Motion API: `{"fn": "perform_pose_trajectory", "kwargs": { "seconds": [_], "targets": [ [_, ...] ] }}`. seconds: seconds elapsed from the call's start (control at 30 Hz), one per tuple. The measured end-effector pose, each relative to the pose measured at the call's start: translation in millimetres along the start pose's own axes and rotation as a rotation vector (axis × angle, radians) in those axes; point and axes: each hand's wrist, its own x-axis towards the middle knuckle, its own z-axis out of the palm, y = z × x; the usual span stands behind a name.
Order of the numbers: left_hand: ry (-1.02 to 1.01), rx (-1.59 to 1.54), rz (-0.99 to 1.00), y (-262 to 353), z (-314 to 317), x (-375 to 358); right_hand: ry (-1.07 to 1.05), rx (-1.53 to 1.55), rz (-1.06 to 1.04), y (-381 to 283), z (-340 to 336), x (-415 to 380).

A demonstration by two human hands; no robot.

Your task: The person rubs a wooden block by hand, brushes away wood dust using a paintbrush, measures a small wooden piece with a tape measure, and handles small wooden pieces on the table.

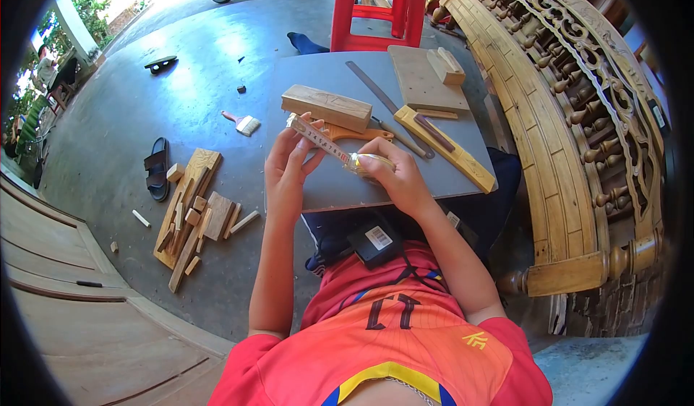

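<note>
A tape measure (369, 167) sits in my right hand (394, 174), its blade (323, 144) pulled out a short way up and to the left. My left hand (288, 161) has its fingers around the blade's far end. Beyond the blade, a wooden block (327, 108) lies on the grey board (340, 189), with an orange-handled tool (347, 133) partly hidden behind my hands. To the right lie a metal ruler (372, 86), a thin chisel-like tool (401, 137) and a yellowish wooden piece (444, 149) with a dark strip on it.
A flat board (423, 80) with small blocks stands at the back right, near a red stool (343, 8). Wood offcuts (195, 211), a brush (242, 122) and a sandal (157, 169) lie on the floor at left. Carved wooden furniture (535, 182) fills the right. A person sits far left.
</note>
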Motion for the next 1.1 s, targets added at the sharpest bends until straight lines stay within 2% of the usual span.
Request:
{"fn": "perform_pose_trajectory", "kwargs": {
  "seconds": [0.2, 1.1],
  "targets": [
    [0.014, 0.015, -0.008, 2.2, 2.4, -0.2, 0.064, 0.033, -0.045, 5.3, 4.0, 0.8],
    [0.004, -0.011, -0.003, -1.1, -1.6, 0.2, 0.064, 0.029, -0.056, 4.2, 3.9, 0.7]
  ]
}}
